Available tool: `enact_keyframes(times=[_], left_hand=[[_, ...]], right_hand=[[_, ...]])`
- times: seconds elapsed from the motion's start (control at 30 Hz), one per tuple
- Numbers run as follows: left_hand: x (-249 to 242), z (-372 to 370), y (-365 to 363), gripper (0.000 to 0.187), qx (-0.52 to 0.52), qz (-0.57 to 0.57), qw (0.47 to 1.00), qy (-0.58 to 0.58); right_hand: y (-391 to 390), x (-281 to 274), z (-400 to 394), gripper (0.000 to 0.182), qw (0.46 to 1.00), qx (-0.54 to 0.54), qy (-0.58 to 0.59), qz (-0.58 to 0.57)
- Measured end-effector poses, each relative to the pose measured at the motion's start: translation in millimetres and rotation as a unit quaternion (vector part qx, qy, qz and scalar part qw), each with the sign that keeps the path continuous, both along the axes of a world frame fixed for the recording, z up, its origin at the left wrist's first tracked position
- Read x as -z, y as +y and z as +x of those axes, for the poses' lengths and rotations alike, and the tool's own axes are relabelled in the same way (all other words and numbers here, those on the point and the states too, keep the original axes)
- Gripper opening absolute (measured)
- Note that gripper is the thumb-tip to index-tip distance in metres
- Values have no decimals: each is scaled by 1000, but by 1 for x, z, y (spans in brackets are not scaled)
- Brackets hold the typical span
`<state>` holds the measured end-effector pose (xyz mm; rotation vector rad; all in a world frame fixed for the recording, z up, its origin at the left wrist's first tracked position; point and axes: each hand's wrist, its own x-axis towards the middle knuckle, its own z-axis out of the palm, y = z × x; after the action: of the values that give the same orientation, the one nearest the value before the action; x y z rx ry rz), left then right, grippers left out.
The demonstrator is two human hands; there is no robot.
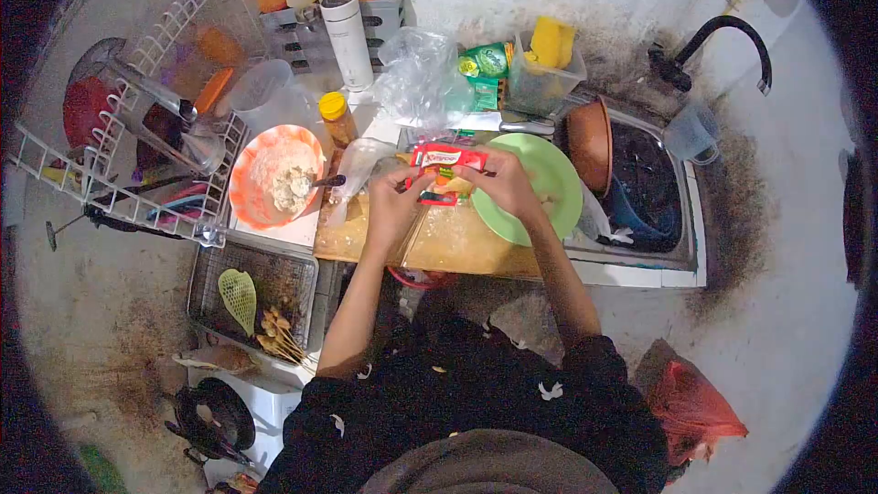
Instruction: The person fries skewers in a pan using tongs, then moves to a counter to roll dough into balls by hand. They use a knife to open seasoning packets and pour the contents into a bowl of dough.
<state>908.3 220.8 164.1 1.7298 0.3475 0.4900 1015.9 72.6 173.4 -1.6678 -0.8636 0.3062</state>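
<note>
Both hands meet over the table: our left hand [395,194] and right hand [506,181] each pinch an edge of a red packet [445,163], held flat between them, forearms angled inward from near. We hold it above the wooden cutting board [457,242]. Just right of it sits a green plate [556,185]; left of it, an orange bowl [251,185] with a spoon [326,181]. Farther right lies the sink [651,185].
</note>
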Motion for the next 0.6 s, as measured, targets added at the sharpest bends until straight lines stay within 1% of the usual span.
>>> enact_keyframes(times=[0.03, 0.1, 0.13, 0.2, 0.23, 0.3, 0.33, 0.4, 0.47, 0.53, 0.6], left_hand=[[0, -2, 1, 17, 0, 0, 1000, 0], [-1, -6, 1, 19, 10, 44, 999, -20], [0, -7, 0, 19, 10, 44, 999, -20], [1, -8, -2, 20, -10, -7, 999, -43], [1, -9, -2, 20, -11, -7, 999, -44], [0, -12, -3, 19, 0, -76, 996, -56], [-1, -14, -4, 19, -2, -76, 996, -56], [-3, -18, -6, 18, -6, -80, 996, -30], [6, -19, -5, 17, 4, -86, 996, -35], [4, -22, -6, 16, 13, -92, 995, -40], [-3, -25, -10, 14, -22, -118, 990, -74]], right_hand=[[-2, -4, -1, 28, 1000, 0, 0, 0], [-7, -12, -1, 28, 996, 18, -59, -62], [-8, -11, -2, 28, 996, 19, -60, -62], [-7, -11, -3, 27, 994, 12, -78, -77], [-8, -12, -5, 27, 994, 11, -79, -78], [-8, -15, -11, 26, 991, -1, -90, -96], [-8, -12, -11, 26, 991, -3, -90, -96], [-7, -8, -14, 23, 985, -16, -167, -45], [-9, -11, -20, 24, 986, -9, -156, -51], [-8, -18, -29, 26, 988, -4, -145, -58], [-5, -20, -36, 25, 998, 27, -14, -49]])
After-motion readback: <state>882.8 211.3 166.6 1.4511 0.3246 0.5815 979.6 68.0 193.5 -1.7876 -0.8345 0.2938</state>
